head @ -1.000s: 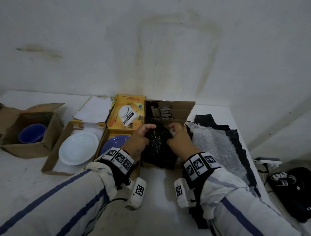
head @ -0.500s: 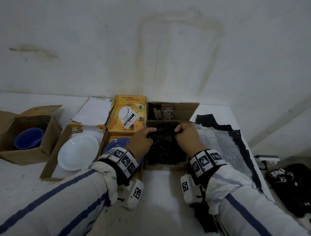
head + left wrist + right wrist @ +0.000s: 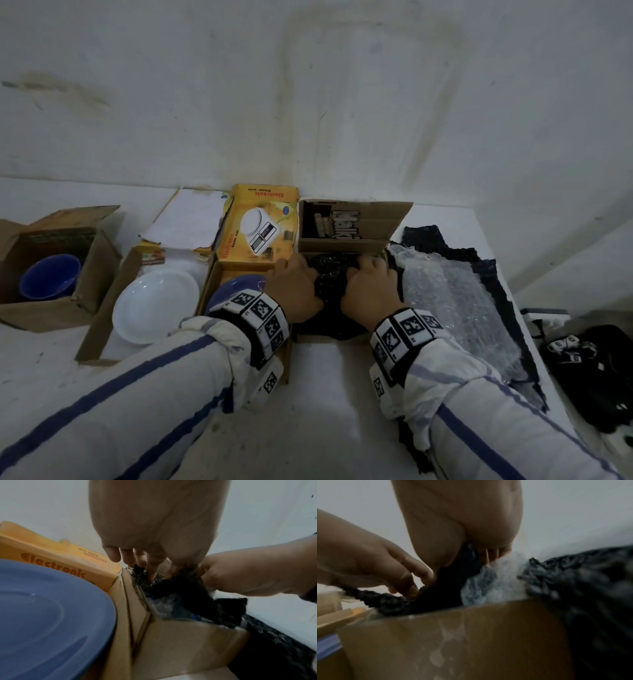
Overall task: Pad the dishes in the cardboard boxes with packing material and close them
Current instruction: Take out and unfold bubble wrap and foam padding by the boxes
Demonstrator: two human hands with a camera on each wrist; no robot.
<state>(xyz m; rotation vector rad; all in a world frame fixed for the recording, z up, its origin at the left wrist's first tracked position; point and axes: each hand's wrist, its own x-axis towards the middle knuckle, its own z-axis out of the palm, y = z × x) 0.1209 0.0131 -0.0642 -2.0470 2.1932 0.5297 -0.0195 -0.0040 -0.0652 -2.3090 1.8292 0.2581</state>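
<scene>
Hands (image 3: 296, 289) lower now, blue dish (image 3: 180, 610) beneath wrap (image 3: 187, 588).

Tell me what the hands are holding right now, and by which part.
Both hands, left and right, press the black bubble wrap down into the open cardboard box, fingers curled into its far top edge.

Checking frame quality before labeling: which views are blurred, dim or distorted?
Head view: dim, sharp enough, wide-angle bending at the table edges. Left wrist view: left hand soft and close, blue plate fairly clear. Right wrist view: worst, motion-smeared throughout; cardboard box and black packing material lack detail.
</scene>
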